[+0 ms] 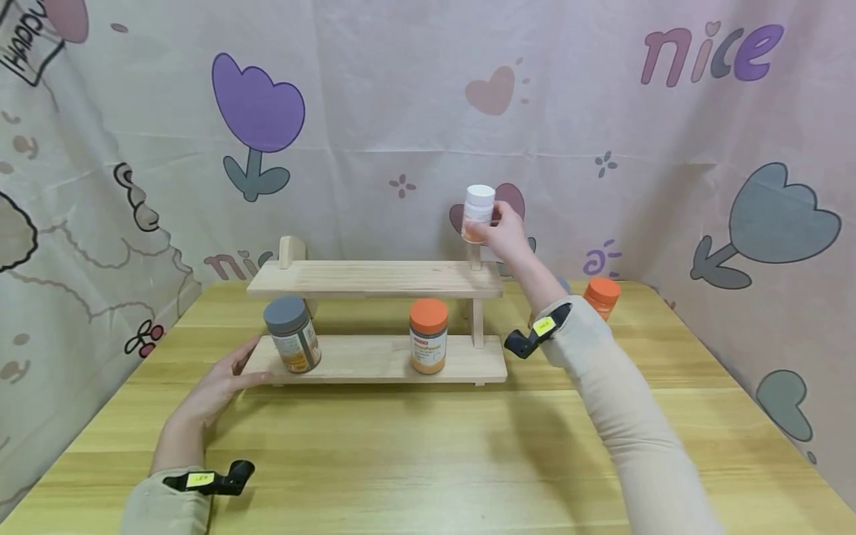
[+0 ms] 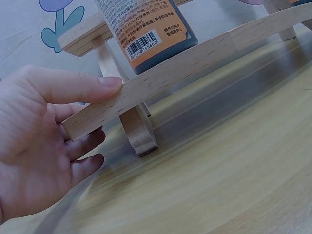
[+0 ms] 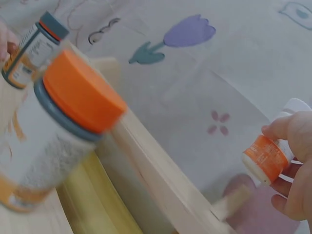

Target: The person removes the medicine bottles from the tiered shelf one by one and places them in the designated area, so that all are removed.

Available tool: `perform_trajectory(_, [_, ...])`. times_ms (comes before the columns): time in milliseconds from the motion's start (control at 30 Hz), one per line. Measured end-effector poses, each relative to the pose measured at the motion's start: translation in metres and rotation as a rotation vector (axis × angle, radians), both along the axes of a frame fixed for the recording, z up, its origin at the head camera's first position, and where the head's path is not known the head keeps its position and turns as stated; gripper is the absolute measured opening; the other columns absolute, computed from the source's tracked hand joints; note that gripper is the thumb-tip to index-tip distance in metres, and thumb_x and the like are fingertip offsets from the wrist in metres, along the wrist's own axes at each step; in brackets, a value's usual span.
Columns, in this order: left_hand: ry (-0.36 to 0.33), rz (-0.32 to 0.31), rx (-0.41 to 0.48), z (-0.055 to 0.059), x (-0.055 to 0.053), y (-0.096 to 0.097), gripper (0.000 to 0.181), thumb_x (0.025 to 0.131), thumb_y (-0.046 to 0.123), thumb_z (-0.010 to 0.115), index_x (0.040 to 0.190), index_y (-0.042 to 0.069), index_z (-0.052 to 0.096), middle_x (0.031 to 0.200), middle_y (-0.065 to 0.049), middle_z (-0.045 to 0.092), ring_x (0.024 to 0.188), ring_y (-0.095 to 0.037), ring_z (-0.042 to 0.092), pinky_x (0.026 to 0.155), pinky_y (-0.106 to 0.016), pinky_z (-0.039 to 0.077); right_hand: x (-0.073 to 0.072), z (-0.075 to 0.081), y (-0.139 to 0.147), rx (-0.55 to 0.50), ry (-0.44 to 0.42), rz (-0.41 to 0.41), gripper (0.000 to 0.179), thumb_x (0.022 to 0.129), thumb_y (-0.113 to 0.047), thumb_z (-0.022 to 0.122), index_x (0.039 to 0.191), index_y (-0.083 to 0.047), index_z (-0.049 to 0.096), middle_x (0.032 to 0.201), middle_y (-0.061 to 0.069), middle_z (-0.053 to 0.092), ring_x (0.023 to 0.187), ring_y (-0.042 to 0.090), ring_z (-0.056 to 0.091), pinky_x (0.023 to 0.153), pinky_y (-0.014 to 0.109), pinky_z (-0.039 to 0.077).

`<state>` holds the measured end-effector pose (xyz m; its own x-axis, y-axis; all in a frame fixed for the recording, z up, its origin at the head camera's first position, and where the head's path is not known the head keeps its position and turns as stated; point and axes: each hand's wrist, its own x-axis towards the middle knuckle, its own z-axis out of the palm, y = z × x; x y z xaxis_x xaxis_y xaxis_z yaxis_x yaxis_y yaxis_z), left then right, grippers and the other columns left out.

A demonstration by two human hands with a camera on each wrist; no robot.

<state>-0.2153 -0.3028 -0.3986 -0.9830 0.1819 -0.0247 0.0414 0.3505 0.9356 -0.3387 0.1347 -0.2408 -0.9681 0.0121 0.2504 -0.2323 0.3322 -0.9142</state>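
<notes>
My right hand (image 1: 506, 232) grips a small white pill bottle (image 1: 479, 204) with an orange lower label, raised just above the right end of the upper board. In the right wrist view the same bottle (image 3: 267, 158) is tilted between thumb and fingers. A two-tier wooden shelf (image 1: 374, 279) stands on the table, and my left hand (image 1: 212, 388) holds the left end of its lower board (image 2: 195, 61), thumb on the front edge, other fingers behind and below. On that board stand a grey-lidded jar (image 1: 293, 334), near my left hand, and an orange-lidded jar (image 1: 428, 336).
Behind my right forearm, another orange-lidded jar (image 1: 602, 296) stands on the wooden table (image 1: 414, 453), partly covered by the sleeve. Beside it, a bluish lid (image 1: 565, 284) is mostly hidden. A printed cloth (image 1: 374, 96) hangs behind the table.
</notes>
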Motion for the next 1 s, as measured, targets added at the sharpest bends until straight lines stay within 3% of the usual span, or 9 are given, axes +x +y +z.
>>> perform_trajectory(467, [0.019, -0.006, 0.003, 0.002, -0.003, -0.001, 0.089, 0.087, 0.013, 0.063, 0.147, -0.002, -0.001, 0.150, -0.027, -0.007, 0.135, -0.045, -0.009, 0.105, -0.062, 0.000, 0.002, -0.007, 0.076, 0.042, -0.014, -0.099, 0.059, 0.087, -0.014, 0.061, 0.136, 0.003, 0.033, 0.130, 0.020, 0.043, 0.119, 0.031, 0.042, 0.101, 0.043, 0.035])
perform_trajectory(600, [0.021, 0.001, -0.009, 0.001, -0.004, -0.002, 0.088, 0.087, 0.014, 0.063, 0.147, -0.002, -0.001, 0.150, -0.027, -0.007, 0.135, -0.044, -0.008, 0.105, -0.062, 0.000, 0.008, -0.008, 0.099, 0.070, -0.040, -0.129, 0.063, 0.088, -0.019, 0.061, 0.138, 0.003, 0.030, 0.134, 0.021, 0.041, 0.122, 0.032, 0.039, 0.103, 0.047, 0.032])
perform_trajectory(800, [0.017, -0.002, 0.009, 0.002, -0.003, -0.002, 0.088, 0.088, 0.012, 0.062, 0.146, -0.003, -0.002, 0.150, -0.027, -0.007, 0.135, -0.045, -0.008, 0.106, -0.061, 0.000, 0.019, -0.013, 0.132, 0.101, -0.091, -0.201, 0.067, 0.088, -0.024, 0.060, 0.141, 0.000, 0.028, 0.138, 0.021, 0.038, 0.121, 0.033, 0.039, 0.094, 0.048, 0.038])
perform_trajectory(1000, [0.015, -0.004, 0.007, 0.001, -0.002, -0.001, 0.088, 0.088, 0.012, 0.062, 0.146, -0.003, -0.002, 0.150, -0.028, -0.008, 0.135, -0.045, -0.009, 0.106, -0.061, -0.001, 0.029, -0.024, 0.166, 0.106, -0.091, -0.257, 0.070, 0.090, -0.026, 0.058, 0.143, 0.002, 0.022, 0.141, 0.024, 0.033, 0.125, 0.038, 0.034, 0.105, 0.050, 0.030])
